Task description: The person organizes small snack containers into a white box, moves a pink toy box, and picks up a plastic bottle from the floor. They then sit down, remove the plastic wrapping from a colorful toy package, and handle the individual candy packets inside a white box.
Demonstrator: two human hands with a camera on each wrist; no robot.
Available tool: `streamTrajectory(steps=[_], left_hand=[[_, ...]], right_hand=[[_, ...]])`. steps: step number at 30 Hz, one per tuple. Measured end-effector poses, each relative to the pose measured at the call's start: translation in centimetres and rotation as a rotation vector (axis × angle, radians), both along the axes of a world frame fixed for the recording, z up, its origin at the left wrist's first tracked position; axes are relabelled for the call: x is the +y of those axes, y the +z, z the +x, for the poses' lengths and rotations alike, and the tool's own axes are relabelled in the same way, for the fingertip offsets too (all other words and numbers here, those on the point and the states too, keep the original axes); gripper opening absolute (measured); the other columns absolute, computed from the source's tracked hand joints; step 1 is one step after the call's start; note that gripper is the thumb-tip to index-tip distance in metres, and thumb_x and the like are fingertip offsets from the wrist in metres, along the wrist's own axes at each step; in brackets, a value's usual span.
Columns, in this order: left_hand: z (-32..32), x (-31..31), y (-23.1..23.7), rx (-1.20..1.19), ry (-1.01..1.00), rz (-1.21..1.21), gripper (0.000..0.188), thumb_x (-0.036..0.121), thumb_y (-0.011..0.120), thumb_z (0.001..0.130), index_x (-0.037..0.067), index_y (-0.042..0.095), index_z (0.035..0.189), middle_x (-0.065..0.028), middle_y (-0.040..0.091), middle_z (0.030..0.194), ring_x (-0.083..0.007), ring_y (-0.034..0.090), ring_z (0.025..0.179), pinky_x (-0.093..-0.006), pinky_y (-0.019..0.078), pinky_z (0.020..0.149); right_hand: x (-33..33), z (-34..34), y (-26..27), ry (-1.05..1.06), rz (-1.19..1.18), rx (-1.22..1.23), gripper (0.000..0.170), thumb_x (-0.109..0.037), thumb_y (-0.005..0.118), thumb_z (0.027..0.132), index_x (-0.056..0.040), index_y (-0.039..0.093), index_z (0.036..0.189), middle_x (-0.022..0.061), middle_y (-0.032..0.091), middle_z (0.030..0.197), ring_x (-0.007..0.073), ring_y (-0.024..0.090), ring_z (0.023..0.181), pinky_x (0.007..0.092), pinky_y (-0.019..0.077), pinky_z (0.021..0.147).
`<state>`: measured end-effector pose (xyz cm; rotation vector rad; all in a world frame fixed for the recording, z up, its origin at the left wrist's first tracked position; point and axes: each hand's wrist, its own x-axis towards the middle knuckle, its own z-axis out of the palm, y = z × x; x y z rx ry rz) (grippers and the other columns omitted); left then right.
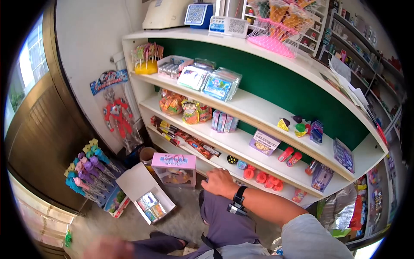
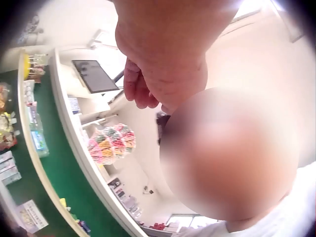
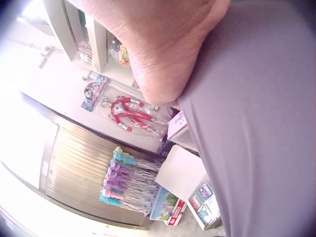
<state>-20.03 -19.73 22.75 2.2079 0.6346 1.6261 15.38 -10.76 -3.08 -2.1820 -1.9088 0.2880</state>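
Observation:
My right hand rests on the raised knee in purple-grey trousers, fingers relaxed and holding nothing. The right wrist view shows the heel of that hand against the trouser leg. My left hand is a blur at the bottom edge of the head view. In the left wrist view this hand has loosely bent fingers with nothing visible in them. Nearest the right hand is a pink-topped clear box on the floor; left of it lies a white carton with its lid up, small card packs inside.
A white shelf unit with a green back carries candies, snack bags and boxed goods. Several star-topped wands stand by the brown door. A packaged red figure hangs on the wall. A net-wrapped pink basket sits on top.

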Motion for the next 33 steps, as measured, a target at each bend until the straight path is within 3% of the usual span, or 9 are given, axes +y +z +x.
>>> streamTrajectory(steps=[1,2,4,5,7,12,13,22,33], left_hand=[[1.5,2.4,-0.1,-0.082,-0.168,-0.015,0.029,0.021,0.072,0.102,0.000,0.068,0.122,-0.0247,0.070,0.122,-0.0321,0.069,0.073,-0.0416,0.0571,0.064],[2.9,4.2,-0.5,-0.022,-0.080,-0.018,0.023,-0.004,0.062,0.082,0.000,0.062,0.104,-0.0157,0.071,0.093,-0.0283,0.066,0.092,-0.0387,0.0535,0.086],[5.6,7.8,-1.1,0.093,-0.118,-0.106,0.027,-0.009,0.061,0.086,-0.004,0.061,0.113,-0.0120,0.062,0.102,-0.0217,0.061,0.097,-0.0327,0.0531,0.086],[7.8,9.3,-1.5,0.068,-0.063,-0.100,0.032,-0.010,0.068,0.078,-0.003,0.068,0.109,-0.0133,0.069,0.096,-0.0260,0.067,0.090,-0.0369,0.0532,0.083],[10.7,11.8,-2.5,0.215,-0.080,-0.236,0.032,-0.008,0.067,0.085,-0.003,0.067,0.117,-0.0112,0.066,0.112,-0.0198,0.068,0.100,-0.0321,0.0553,0.092],[18.0,16.2,-7.6,0.478,-0.026,-0.096,0.046,0.013,0.075,0.089,0.003,0.065,0.133,-0.0224,0.064,0.134,-0.0424,0.065,0.122,-0.0462,0.0538,0.103],[19.2,16.5,-8.2,0.486,-0.040,-0.116,0.048,0.014,0.075,0.089,0.004,0.064,0.134,-0.0222,0.063,0.138,-0.0424,0.064,0.124,-0.0464,0.0536,0.104],[28.3,23.0,-7.9,0.362,0.073,-0.008,0.057,0.017,0.077,0.091,-0.002,0.058,0.140,-0.0268,0.058,0.144,-0.0461,0.058,0.132,-0.0497,0.0478,0.111],[35.7,25.9,-6.0,0.307,0.265,-0.111,0.084,0.031,0.082,0.086,-0.008,0.045,0.151,-0.0329,0.053,0.148,-0.0498,0.053,0.134,-0.0529,0.0439,0.113]], right_hand=[[0.0,0.0,-0.2,-0.001,0.015,-0.008,0.050,-0.047,0.064,0.092,0.0003,0.075,0.105,0.0265,0.074,0.111,0.0450,0.070,0.107,0.0544,0.0548,0.096],[-0.2,0.1,-0.2,0.007,0.036,0.004,0.050,-0.047,0.065,0.091,0.0004,0.075,0.103,0.0266,0.074,0.109,0.0450,0.071,0.105,0.0548,0.0554,0.095],[-0.5,0.3,-0.5,0.017,0.066,0.004,0.049,-0.046,0.065,0.091,0.0004,0.076,0.101,0.0262,0.074,0.107,0.0444,0.071,0.103,0.0545,0.0560,0.093],[-0.4,0.5,-1.0,0.026,0.095,0.019,0.048,-0.046,0.066,0.091,0.0002,0.076,0.098,0.0254,0.075,0.104,0.0437,0.072,0.101,0.0541,0.0563,0.092],[-0.7,1.0,-2.1,0.021,0.170,0.004,0.046,-0.045,0.067,0.090,-0.0008,0.076,0.095,0.0240,0.075,0.100,0.0424,0.073,0.098,0.0536,0.0563,0.090],[-1.9,2.3,-1.8,-0.019,0.237,0.034,0.042,-0.045,0.069,0.090,-0.0038,0.074,0.093,0.0194,0.074,0.096,0.0399,0.072,0.095,0.0527,0.0551,0.088],[-2.2,2.6,-1.7,-0.034,0.242,0.038,0.041,-0.045,0.069,0.090,-0.0042,0.073,0.093,0.0185,0.074,0.095,0.0394,0.072,0.095,0.0523,0.0549,0.088],[-3.8,6.4,-0.2,-0.106,0.179,0.107,0.041,-0.041,0.061,0.094,-0.0038,0.074,0.100,0.0183,0.074,0.103,0.0381,0.069,0.103,0.0531,0.0525,0.093],[-4.0,10.1,-0.3,-0.240,0.238,0.082,0.041,-0.042,0.064,0.092,-0.0034,0.076,0.092,0.0168,0.076,0.093,0.0356,0.073,0.093,0.0498,0.0583,0.086]])
